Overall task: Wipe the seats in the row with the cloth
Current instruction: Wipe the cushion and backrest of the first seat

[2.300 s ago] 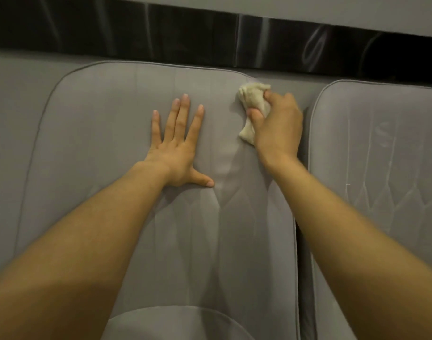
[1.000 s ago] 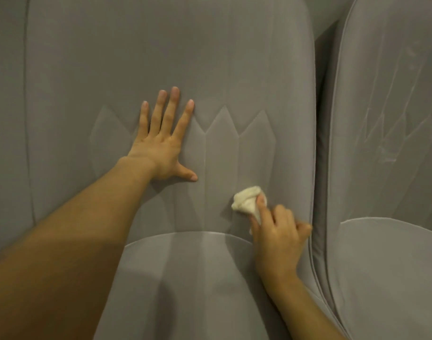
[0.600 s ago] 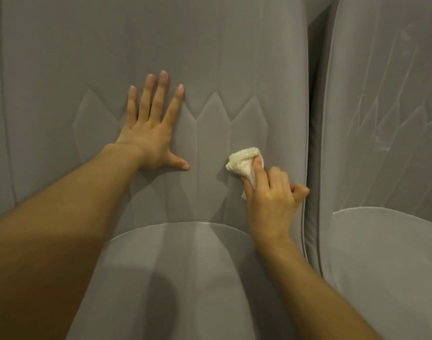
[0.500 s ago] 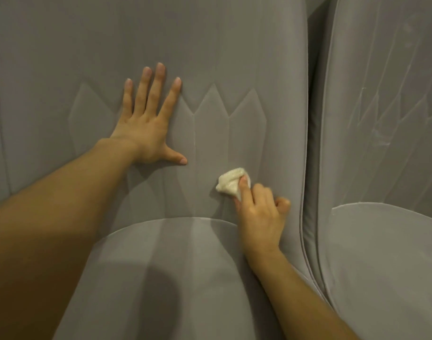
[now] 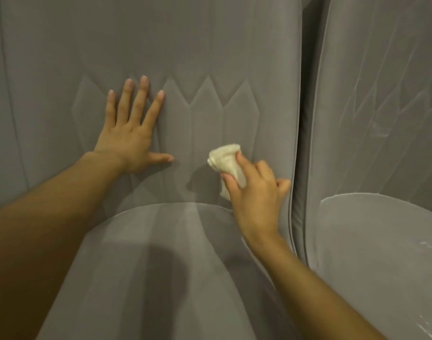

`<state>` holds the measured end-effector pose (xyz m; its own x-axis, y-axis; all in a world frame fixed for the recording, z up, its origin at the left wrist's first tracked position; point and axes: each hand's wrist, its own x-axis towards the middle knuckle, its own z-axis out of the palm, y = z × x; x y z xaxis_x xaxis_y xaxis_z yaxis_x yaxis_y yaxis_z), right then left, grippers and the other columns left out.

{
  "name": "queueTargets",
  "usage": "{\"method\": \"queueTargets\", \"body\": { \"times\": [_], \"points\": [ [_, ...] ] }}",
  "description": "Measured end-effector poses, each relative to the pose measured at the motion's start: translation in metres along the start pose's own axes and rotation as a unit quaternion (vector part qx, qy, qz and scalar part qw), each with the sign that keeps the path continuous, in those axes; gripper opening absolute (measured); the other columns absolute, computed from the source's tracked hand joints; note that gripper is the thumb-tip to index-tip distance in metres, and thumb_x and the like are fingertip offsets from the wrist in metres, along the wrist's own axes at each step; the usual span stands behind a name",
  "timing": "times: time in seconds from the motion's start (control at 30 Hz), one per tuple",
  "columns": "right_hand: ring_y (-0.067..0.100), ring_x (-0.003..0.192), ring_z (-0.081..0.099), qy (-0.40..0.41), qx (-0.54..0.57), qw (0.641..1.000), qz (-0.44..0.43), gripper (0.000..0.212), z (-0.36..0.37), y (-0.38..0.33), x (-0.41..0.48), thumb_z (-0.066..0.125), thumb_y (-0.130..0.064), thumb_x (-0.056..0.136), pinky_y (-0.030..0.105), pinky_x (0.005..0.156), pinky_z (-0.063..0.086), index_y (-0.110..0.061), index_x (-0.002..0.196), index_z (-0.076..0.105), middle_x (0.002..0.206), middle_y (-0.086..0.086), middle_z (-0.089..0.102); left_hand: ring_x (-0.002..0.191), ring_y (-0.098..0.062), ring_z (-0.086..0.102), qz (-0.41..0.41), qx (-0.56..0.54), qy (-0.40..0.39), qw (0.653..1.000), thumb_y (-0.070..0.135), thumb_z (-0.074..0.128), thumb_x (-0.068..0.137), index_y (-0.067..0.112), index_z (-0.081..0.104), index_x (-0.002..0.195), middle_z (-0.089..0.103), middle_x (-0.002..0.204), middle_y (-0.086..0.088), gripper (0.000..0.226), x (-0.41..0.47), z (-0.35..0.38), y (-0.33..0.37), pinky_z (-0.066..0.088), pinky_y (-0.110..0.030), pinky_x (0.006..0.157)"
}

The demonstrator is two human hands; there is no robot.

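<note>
Fingers (image 5: 244, 168) of right hand (image 5: 256, 192) pinch crumpled cream cloth (image 5: 224, 159); left hand (image 5: 129, 138) splays flat at 9 o'clock.
Bunched so small, it may miss the grey padded backrest (image 5: 185, 57) along its stitched seams.

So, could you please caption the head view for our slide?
Right hand presses balled cloth to grey backrest; left hand rests flat.

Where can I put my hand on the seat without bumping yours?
Bare: the cushion in its middle, the backrest above the left hand, and the next seat's cushion. Crowded: low on the backrest, around the left hand and the cloth the right hand grips.
</note>
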<state>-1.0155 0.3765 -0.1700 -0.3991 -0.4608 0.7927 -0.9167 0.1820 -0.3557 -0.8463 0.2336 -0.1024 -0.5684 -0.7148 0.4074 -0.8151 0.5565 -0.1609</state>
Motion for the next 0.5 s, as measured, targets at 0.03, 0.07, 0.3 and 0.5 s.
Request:
{"method": "queueTargets", "body": {
  "times": [0.03, 0.07, 0.3, 0.5],
  "points": [
    [0.019, 0.068, 0.057, -0.01, 0.017, 1.0, 0.011, 0.042, -0.006, -0.004, 0.009, 0.066, -0.034, 0.072, 0.026, 0.064, 0.006, -0.015, 0.11, 0.069, 0.073, 0.0, 0.056, 0.143, -0.026, -0.027, -0.004, -0.007, 0.017, 1.0, 0.069, 0.062, 0.073, 0.026, -0.023, 0.146, -0.027, 0.156, -0.008, 0.12, -0.001, -0.002, 0.002, -0.026, -0.047, 0.108],
    [0.018, 0.07, 0.056, -0.025, 0.032, 0.999, 0.021, 0.042, -0.013, -0.008, 0.019, 0.067, -0.033, 0.074, 0.026, 0.064, 0.007, -0.016, 0.112, 0.067, 0.075, 0.0, 0.057, 0.146, -0.027, -0.018, -0.008, -0.016, 0.034, 0.999, 0.065, 0.062, 0.075, 0.024, -0.011, 0.151, -0.019, 0.159, -0.01, 0.113, -0.002, -0.005, 0.005, -0.02, -0.052, 0.11],
    [0.003, 0.099, 0.036, -0.164, 0.1, 0.976, 0.098, 0.06, -0.076, -0.012, 0.064, 0.061, -0.038, 0.088, 0.025, 0.081, 0.019, -0.019, 0.141, 0.039, 0.118, -0.001, 0.056, 0.147, -0.03, 0.002, -0.021, -0.097, 0.016, 0.995, 0.052, 0.057, 0.087, 0.021, 0.01, 0.154, -0.003, 0.161, -0.012, 0.087, 0.001, -0.044, 0.02, -0.006, -0.049, 0.115],
    [0.015, 0.086, 0.047, -0.248, -0.041, 0.955, 0.156, 0.048, -0.145, 0.01, 0.094, 0.055, -0.042, 0.091, 0.023, 0.074, 0.012, -0.02, 0.133, 0.05, 0.098, -0.002, 0.054, 0.129, -0.044, 0.038, 0.059, -0.135, -0.042, 0.988, 0.06, 0.04, 0.086, 0.013, 0.032, 0.146, 0.027, 0.152, -0.026, 0.078, 0.013, -0.086, 0.067, 0.026, -0.062, 0.105]
  ]
}}
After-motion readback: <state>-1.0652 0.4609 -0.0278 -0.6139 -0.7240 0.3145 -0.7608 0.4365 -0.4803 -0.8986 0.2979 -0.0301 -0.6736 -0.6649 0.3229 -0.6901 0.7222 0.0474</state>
